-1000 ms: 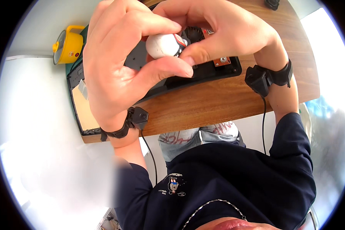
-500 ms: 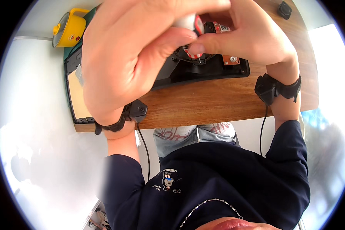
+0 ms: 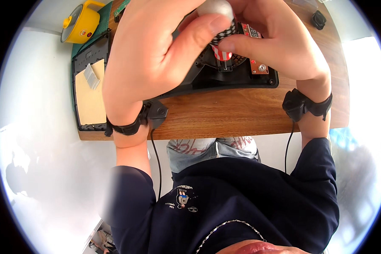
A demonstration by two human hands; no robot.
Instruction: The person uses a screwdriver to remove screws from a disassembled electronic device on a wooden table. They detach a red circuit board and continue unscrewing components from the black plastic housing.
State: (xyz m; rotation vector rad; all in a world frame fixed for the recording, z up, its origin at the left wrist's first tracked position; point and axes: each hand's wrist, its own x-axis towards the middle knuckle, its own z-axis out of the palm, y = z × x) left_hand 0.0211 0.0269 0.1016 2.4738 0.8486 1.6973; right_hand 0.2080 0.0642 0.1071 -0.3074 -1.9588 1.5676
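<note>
My left hand (image 3: pixel 148 59) and my right hand (image 3: pixel 285 55) are both closed round a small object at the top centre, with a white rounded top (image 3: pixel 213 7) and a black-and-white checkered part (image 3: pixel 227 34). My left thumb lies across it and my right thumb presses near its lower edge. Directly below it a red-and-white striped piece (image 3: pixel 222 55) stands in a mount on a black housing (image 3: pixel 186 82); whether they are joined I cannot tell. Right of that is a red circuit board (image 3: pixel 258 65) with a display. Fingertips at the back are hidden.
A yellow pot (image 3: pixel 76 29) stands at the back left by a green mat (image 3: pixel 101 23). A black tray (image 3: pixel 80 63) holds a cream board (image 3: pixel 91 103) and clear strips (image 3: pixel 91 76). A small black object (image 3: pixel 318 20) lies back right on the wooden table (image 3: pixel 216 114).
Both hands have shifted right and brought the white-topped object over the striped piece, with its white end now upward. The right hand and wrist have come lower in the picture.
</note>
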